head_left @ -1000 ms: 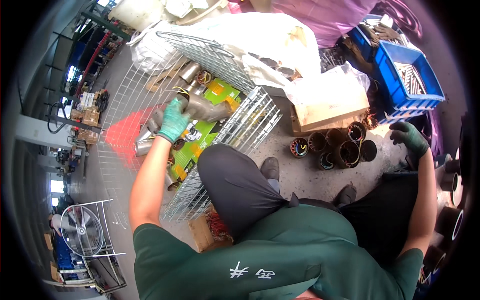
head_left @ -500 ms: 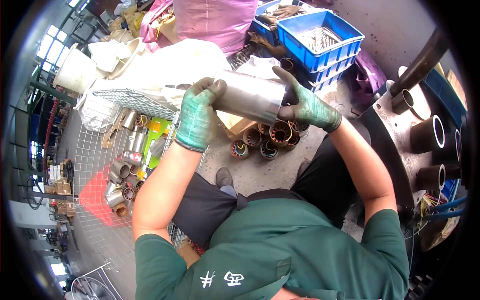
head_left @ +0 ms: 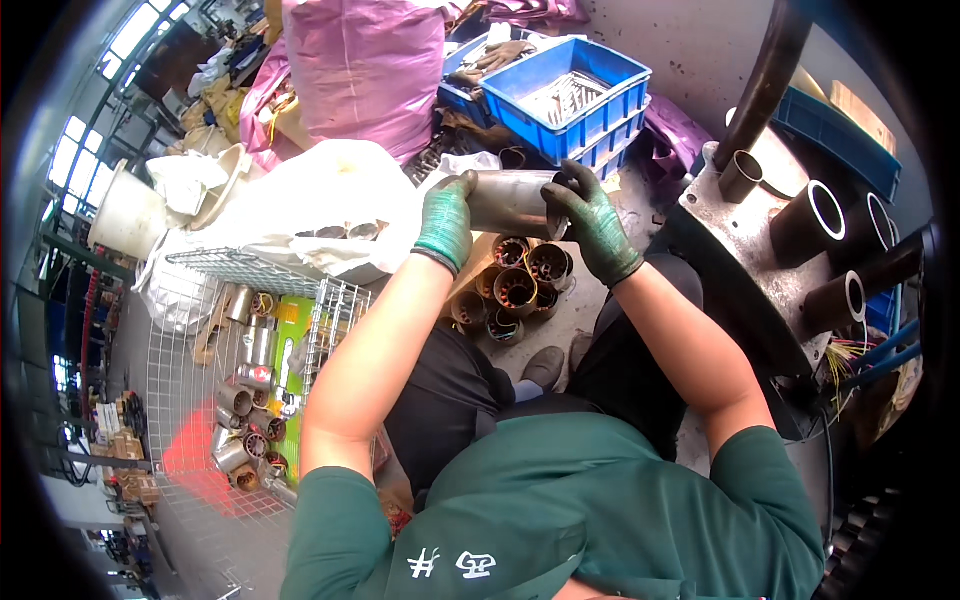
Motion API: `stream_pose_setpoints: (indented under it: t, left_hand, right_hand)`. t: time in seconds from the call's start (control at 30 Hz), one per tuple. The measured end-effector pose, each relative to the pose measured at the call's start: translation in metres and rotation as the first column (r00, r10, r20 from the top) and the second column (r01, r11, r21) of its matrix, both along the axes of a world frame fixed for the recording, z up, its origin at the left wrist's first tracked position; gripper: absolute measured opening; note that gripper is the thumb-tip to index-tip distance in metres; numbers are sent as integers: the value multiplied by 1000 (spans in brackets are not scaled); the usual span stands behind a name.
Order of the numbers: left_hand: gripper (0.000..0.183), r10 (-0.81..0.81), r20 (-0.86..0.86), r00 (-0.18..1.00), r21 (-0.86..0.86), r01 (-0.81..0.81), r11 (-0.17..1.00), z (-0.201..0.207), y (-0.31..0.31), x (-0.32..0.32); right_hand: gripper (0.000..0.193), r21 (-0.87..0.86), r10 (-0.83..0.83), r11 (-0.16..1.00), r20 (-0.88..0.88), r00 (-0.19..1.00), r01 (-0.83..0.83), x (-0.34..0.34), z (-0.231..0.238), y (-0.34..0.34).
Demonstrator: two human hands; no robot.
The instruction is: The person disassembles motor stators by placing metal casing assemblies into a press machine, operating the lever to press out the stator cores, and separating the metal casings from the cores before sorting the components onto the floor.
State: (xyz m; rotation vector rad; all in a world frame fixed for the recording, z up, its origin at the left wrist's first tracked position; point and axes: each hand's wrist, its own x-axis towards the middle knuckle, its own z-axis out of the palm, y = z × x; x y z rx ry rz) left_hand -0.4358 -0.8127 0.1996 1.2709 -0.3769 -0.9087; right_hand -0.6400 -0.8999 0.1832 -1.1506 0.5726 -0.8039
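A shiny metal cylinder [head_left: 512, 204] lies sideways in front of me, held up between both hands. My left hand [head_left: 446, 222], in a green glove with dark fingers, is closed round its left end. At the right end, the gloved fingers of my right hand [head_left: 594, 222] grip the rim by the opening. The far side of the cylinder and some fingertips are hidden. Just below it on the floor stand several wound motor stators [head_left: 516, 290], open ends up, with coloured wires inside some of them.
To the left, a wire mesh basket [head_left: 185, 375] contains metal cylinders and stators. Blue crates [head_left: 566, 126] with metal parts are stacked ahead, beside a purple sack [head_left: 365, 75] and white sacking [head_left: 310, 200]. At the right, a thick metal plate [head_left: 735, 260] bears several dark tubes [head_left: 806, 222].
My view has swung to the right. Both hands have lowered the cylinder and brought it more level, and my right hand has shifted its fingers on the end rim.
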Motion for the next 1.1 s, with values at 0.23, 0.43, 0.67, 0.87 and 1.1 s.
stream_pose_setpoints:
  t: [0.23,0.43,0.67,0.87,1.1]
  left_hand:
    - [25,-195,-178,965,66,209,976,-53,-94,-75]
    - [41,-632,-148,761,14,640,768,-9,-131,-194]
    - [39,-852,-349,389,-136,879,457,-28,-143,-269]
    - [33,-794,365,487,-81,866,494,-38,-133,-259]
    - [46,-110,991,73,15,764,645,-47,-112,-237]
  right_hand:
    - [63,160,-278,937,-197,940,310,-80,1,-5]
    - [62,-55,-576,807,-295,763,588,-186,35,0]
    - [78,-278,-711,689,-440,549,669,-280,52,37]
    - [53,102,-742,635,-196,641,766,-276,65,73]
    - [56,463,-617,697,-4,787,548,-353,-7,37]
